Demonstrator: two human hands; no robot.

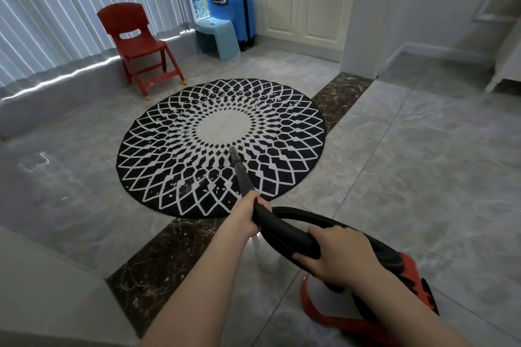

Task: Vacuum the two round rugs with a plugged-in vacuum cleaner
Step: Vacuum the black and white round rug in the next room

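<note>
On the grey tiled floor (423, 177), going left to right, there was a little red chair (138, 45) by the far-left wall under the vertical blinds (56, 8), then a pale blue stool (218, 36) with a blue suitcase (234, 14) right behind it in the far corner by the window. Roughly mid-floor sat the round rug (221, 146), black with a white diamond lattice and a plain pale centre, its near edge lying over a dark marble strip (169, 256) that ran diagonally across the tiles. The grey wand (239, 170) pointed down onto the rug, tip just shy of that pale centre on the near side. The left hand (248, 217) had its grip wrapped round the top of the wand where it joins the black hose (284, 229). A bit further right, the right hand (335, 256) had its grip closed round the hose lower down. The red vacuum cleaner (366, 304) body was at the near-right edge of the floor, partly hidden behind the right forearm. Only one rug was in view, and couldn't tell about the plug.
</note>
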